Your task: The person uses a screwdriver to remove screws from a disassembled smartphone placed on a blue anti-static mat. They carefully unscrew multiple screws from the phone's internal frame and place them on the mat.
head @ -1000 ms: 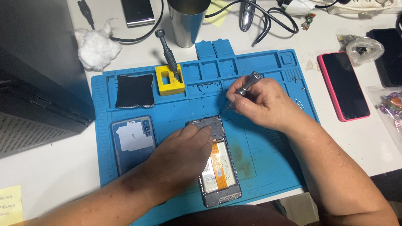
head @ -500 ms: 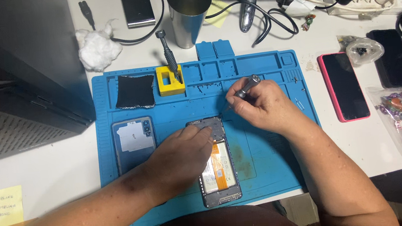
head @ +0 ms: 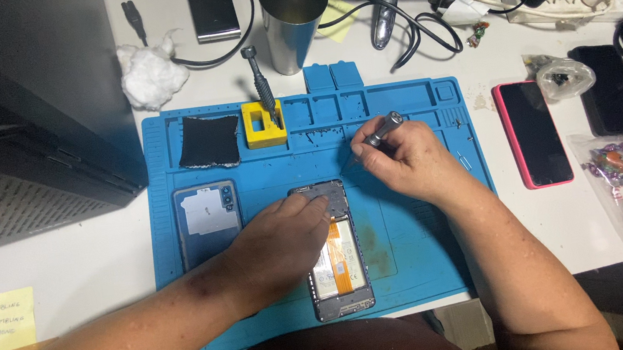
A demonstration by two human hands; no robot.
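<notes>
1. Phone (head: 340,261), back off, lies at lower centre of the frame on the blue mat (head: 413,264); my left hand (head: 284,243) lies flat across its upper half, fingers spread and pressing, not gripping.
2. My right hand (head: 402,159), just right of centre, is pinched shut round a slim metal screwdriver (head: 378,131), tip pointing down-left toward the mat above the phone.
3. I judge the phone light and stiff but fragile: bare board, orange flex and battery exposed. Better held by the frame edges, never on the flex.
4. Its removed back cover (head: 208,220) lies just left of my left hand.
5. The screwdriver looks smooth, so it could slip in a loose grip.
</notes>
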